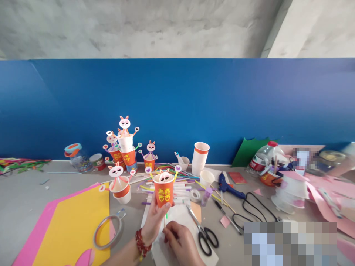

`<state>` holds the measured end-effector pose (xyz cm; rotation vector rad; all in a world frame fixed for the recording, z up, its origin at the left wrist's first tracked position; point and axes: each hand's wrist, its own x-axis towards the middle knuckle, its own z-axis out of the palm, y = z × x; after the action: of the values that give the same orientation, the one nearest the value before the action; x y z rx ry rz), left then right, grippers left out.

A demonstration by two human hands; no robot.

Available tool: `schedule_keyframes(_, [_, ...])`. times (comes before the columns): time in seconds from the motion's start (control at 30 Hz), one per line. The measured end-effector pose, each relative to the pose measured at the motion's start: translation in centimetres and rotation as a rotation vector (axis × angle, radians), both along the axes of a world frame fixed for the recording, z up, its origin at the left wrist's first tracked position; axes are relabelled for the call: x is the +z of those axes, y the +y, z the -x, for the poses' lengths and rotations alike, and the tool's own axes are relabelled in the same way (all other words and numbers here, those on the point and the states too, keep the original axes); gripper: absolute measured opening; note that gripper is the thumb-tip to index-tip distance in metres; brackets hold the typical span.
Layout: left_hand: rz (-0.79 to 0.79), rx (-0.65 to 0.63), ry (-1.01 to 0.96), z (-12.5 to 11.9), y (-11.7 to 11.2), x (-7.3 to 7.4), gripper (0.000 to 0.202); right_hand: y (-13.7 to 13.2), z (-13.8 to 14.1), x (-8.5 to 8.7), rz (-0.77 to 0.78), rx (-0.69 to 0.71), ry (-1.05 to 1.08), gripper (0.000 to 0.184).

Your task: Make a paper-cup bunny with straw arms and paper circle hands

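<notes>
My left hand [153, 221], with a red bead bracelet on the wrist, is closed round an orange paper cup [164, 192] held upright above the table. A white bunny face and two small paws on straws stick out of the cup's top. My right hand [179, 240] sits just below the cup, its fingers pinched on a thin green stick [166, 216] that hangs from the cup's bottom. Both hands hover over a white sheet [180, 218].
Black scissors [203, 234] lie right of my hands. A tape ring [108, 232] rests on yellow and pink sheets [72, 229] at left. Several finished bunny cups [124, 147], stacked cups [200, 157], straws, a blue glue gun [226, 186] and a bottle [264, 155] stand behind.
</notes>
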<state>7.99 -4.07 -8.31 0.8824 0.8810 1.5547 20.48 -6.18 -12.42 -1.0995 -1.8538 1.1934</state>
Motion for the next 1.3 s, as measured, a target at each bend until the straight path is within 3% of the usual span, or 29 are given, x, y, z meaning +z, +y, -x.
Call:
schedule_keyframes(0.17, [0.027,-0.058,0.045,-0.6,-0.6,-1.2,0.047,0.6,-0.2,-0.1,0.012,-0.098,0.096,0.043])
schedule_keyframes(0.37, [0.052,-0.121,0.027,-1.6,-1.2,-2.3,0.068,0.8,-0.3,-0.3,0.076,-0.18,0.261,0.045])
schedule_keyframes(0.53, [0.004,-0.139,0.04,-1.8,-1.2,-2.8,0.073,0.7,-0.3,-0.7,0.018,-0.247,0.304,0.041])
schedule_keyframes(0.8, [-0.006,-0.185,0.035,-1.6,-1.5,-3.0,0.064,0.9,-0.2,-0.2,0.158,-0.138,0.574,0.04])
schedule_keyframes(1.0, [0.023,-0.235,-0.048,-1.4,-1.6,-3.2,0.043,0.9,-0.2,-0.6,0.208,-0.136,0.624,0.036])
schedule_keyframes(1.17, [-0.012,-0.203,-0.001,-1.6,-1.4,-3.9,0.053,0.7,-0.1,-0.9,0.225,-0.186,0.638,0.035])
schedule_keyframes(1.3, [-0.032,-0.173,0.032,-1.6,-1.3,-3.4,0.055,0.8,-0.1,-1.4,0.207,-0.203,0.642,0.035])
